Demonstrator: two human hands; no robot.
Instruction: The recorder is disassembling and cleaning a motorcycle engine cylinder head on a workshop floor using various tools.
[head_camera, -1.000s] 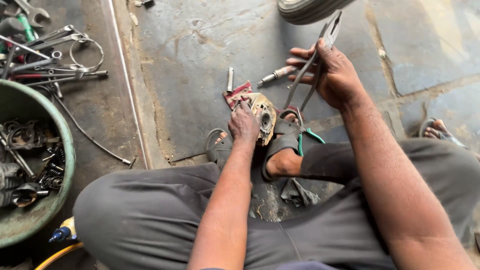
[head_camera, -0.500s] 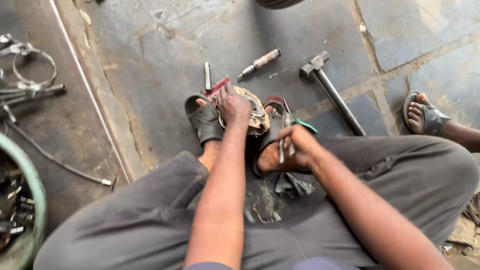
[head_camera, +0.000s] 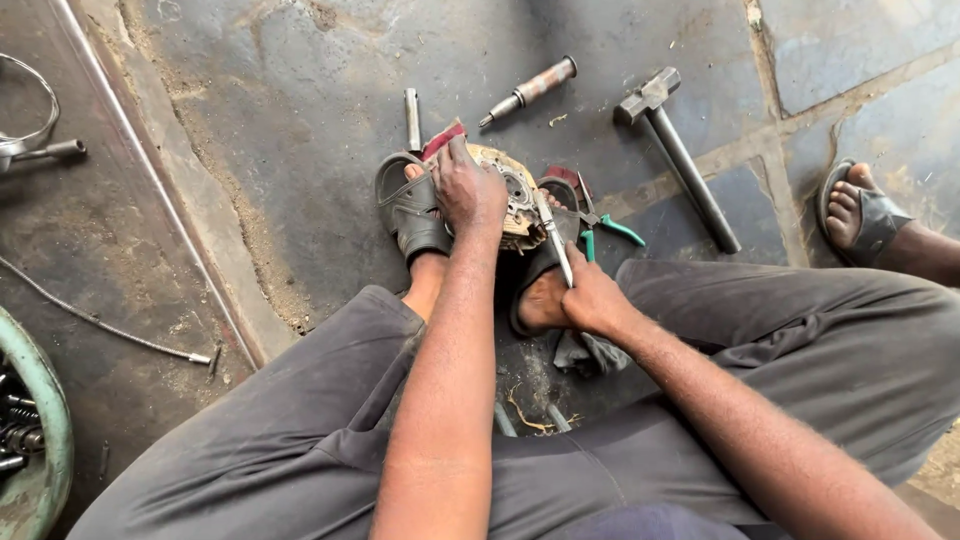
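Observation:
I sit on the concrete floor with a dirty round engine part (head_camera: 512, 195) wedged between my two sandalled feet. My left hand (head_camera: 466, 188) presses down on top of that part. My right hand (head_camera: 590, 296) grips a slim metal tool (head_camera: 552, 236) by its lower end, and the tool's tip points up at the part's right side. Green-handled pliers (head_camera: 607, 226) lie just right of my right foot.
A hammer (head_camera: 676, 153) lies on the floor at the right, a screwdriver (head_camera: 528, 91) and a short metal rod (head_camera: 411, 117) beyond the part. Another person's sandalled foot (head_camera: 861, 215) is at far right. A green basin (head_camera: 42, 450) of metal parts sits at lower left.
My right hand put down the hammer it held up and came down beside my right foot with the slim tool. The view shifted left to right; my left hand stayed on the part.

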